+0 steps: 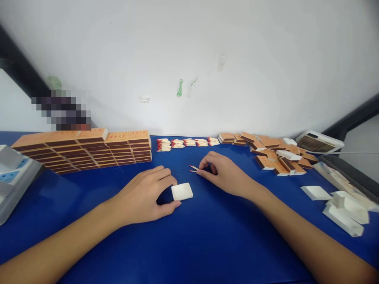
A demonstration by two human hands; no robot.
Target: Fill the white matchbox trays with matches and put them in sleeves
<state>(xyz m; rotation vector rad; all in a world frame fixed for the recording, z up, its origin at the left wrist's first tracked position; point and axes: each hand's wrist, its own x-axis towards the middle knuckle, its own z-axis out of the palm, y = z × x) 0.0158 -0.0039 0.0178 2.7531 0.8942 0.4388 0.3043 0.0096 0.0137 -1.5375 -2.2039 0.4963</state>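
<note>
On the blue table [207, 236] my left hand [145, 195] rests with thumb and fingers closed around the left end of a small white matchbox tray [182, 191]. My right hand [223, 171] lies just right of it, fingers curled in a pinch on a few red-tipped matches [193, 169] whose heads stick out to the left. Small bundles of matches [186, 143] lie in a row along the wall behind both hands.
A neat stack of orange matchboxes [85, 152] stands at the back left. A loose heap of matchbox sleeves [275, 154] lies back right, with white trays [340, 207] at the right edge. A grey device [12, 177] sits far left, a phone [319, 142] far right.
</note>
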